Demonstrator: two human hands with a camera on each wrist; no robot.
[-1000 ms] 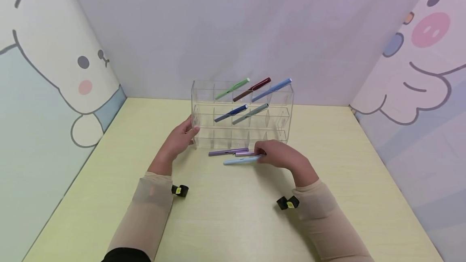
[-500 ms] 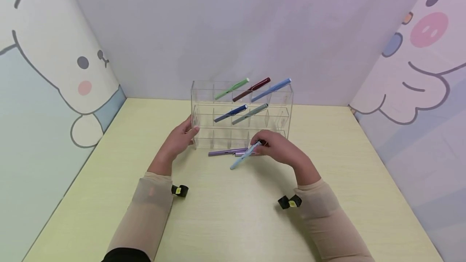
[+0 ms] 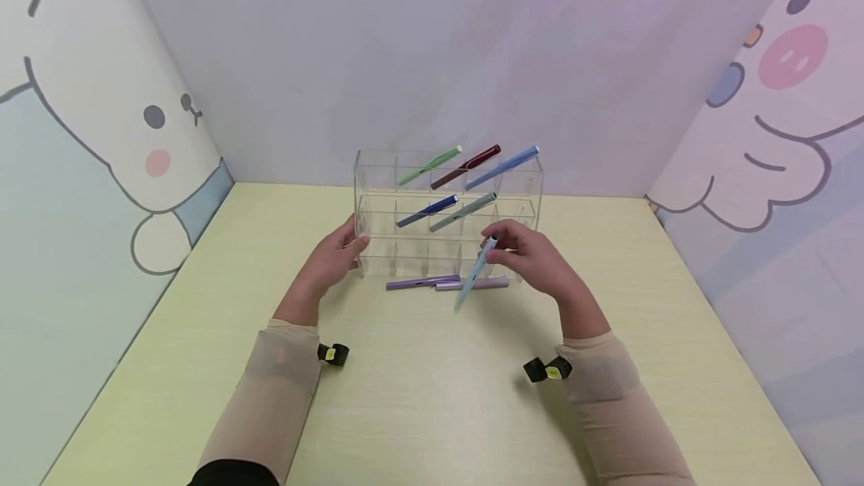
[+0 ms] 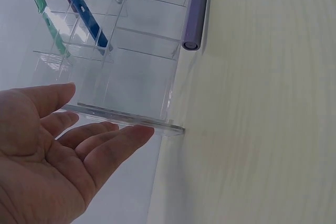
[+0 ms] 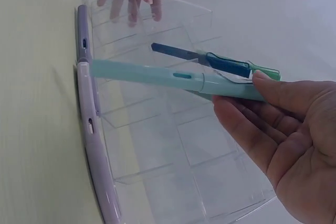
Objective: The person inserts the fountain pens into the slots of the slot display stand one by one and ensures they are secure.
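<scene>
A clear acrylic pen rack (image 3: 412, 250) with stepped rows of compartments stands on the table. My left hand (image 3: 332, 255) holds its left side panel, thumb toward the front and fingers along the outside. In my right hand (image 3: 533, 253) a light blue pen (image 3: 476, 273) is pinched near its clip end between thumb and fingers. It slants in front of the rack's lower right, its other end pointing down toward me. A dark purple pen (image 3: 418, 282) and a pale purple pen (image 3: 482, 284) lie end to end along the rack's front foot.
Leaning in the rack's top row are a green pen (image 3: 432, 165), a dark red pen (image 3: 466, 167) and a blue pen (image 3: 502, 167). The middle row holds a navy pen (image 3: 427, 211) and a grey-green pen (image 3: 463, 212). A plain wall (image 3: 432, 58) rises behind.
My right hand has lifted the light blue pen off the table, moving up and right and turning it from level to steep. My left hand and the rack have stayed in place.
</scene>
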